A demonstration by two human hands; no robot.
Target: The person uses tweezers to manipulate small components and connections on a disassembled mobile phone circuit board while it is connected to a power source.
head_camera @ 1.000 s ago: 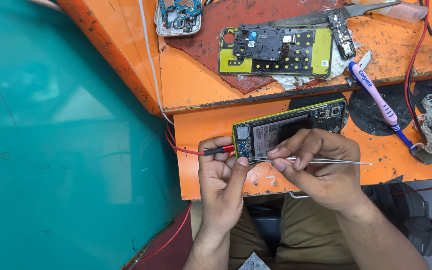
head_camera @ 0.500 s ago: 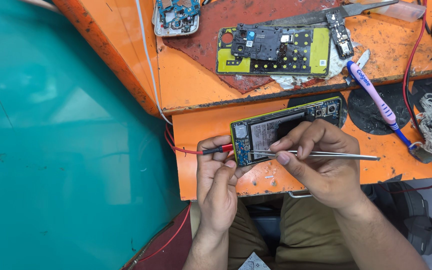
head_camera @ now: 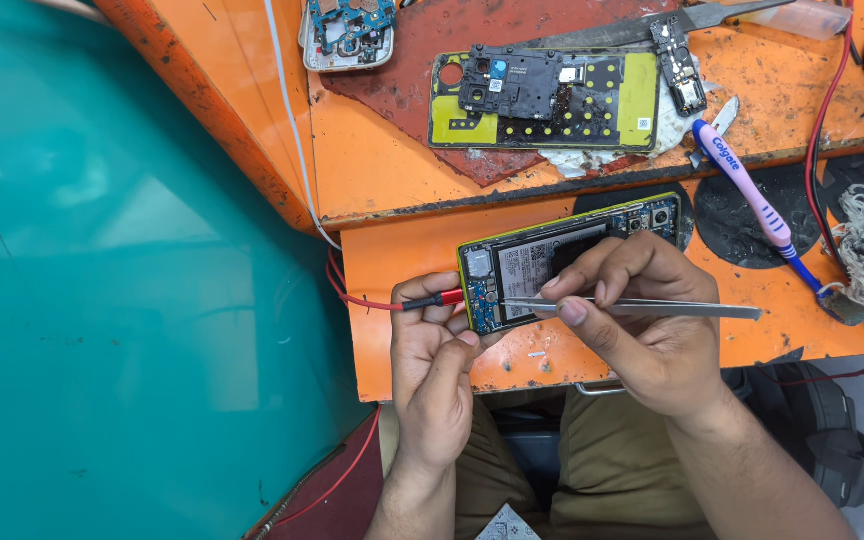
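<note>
The lower corner of the opened phone (head_camera: 552, 262) is hidden under the left hand (head_camera: 434, 350), whose grip is closed on that corner and on a red probe (head_camera: 444, 298) lying against the phone's edge. The probe's tip is too small to make out. The phone lies slanted on the lower orange table (head_camera: 402, 250), with its battery and small circuit board exposed. The right hand (head_camera: 642, 320) rests over the phone's middle, its grip pinched narrow around metal tweezers (head_camera: 652, 308) whose points touch the board near the bottom end. On the upper shelf lie a yellow back cover (head_camera: 542, 100), a board cut off by the frame's top edge (head_camera: 347, 30), and a pink toothbrush (head_camera: 747, 195).
</note>
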